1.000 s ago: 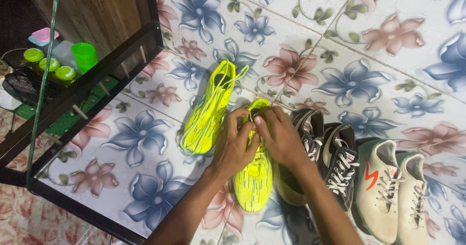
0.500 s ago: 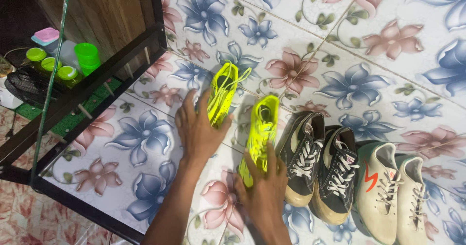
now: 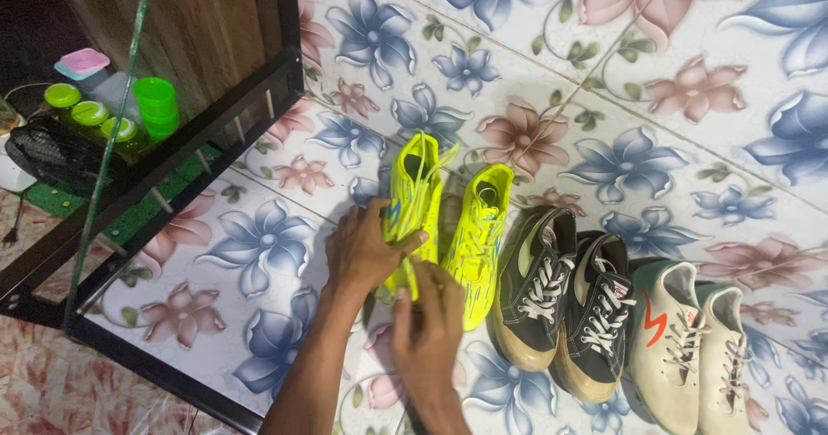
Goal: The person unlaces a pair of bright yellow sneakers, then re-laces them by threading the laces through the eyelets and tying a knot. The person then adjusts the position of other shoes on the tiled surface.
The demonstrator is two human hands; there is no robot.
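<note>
Left hand (image 3: 366, 250): fingers wrapped around the side of a neon yellow boot (image 3: 412, 206), which is tilted on its edge; thumb across its upper
Right hand (image 3: 429, 319): just below the left, fingers curled at that boot's toe end; whether it grips I cannot tell
Second yellow boot (image 3: 477, 237): flat on the floral tile floor (image 3: 655, 125), just right of both hands
Black sneakers (image 3: 565, 301): further right; white boots (image 3: 694, 340) beyond
Black shelf frame (image 3: 164, 159): left of the hands

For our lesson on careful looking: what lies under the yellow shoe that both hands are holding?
Under the left yellow shoe is floral tiled floor, showing around it. The left hand and right hand cover its toe end, so whether that end touches the floor cannot be seen.
</note>
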